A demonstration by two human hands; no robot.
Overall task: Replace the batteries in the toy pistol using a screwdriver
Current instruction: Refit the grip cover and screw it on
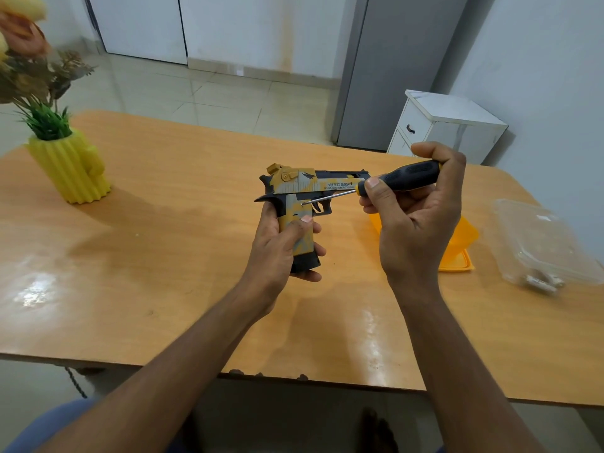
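Yellow toy pistol (300, 194) gripped by left hand (281, 246) — right hand (415, 217) clamps screwdriver (392, 183); orange container (457, 253) behind.

I've got the toy pistol (295, 191) held upright above mid-table, yellow-and-grey camo over black, grip down, barrel pointing to 3 o'clock. The screwdriver (385, 184), black handle with a yellow collar, angles in from 2 o'clock, its thin shaft tip touching the upper grip.

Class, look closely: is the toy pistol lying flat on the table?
No, the left hand holds the toy pistol up by its grip, above the table.
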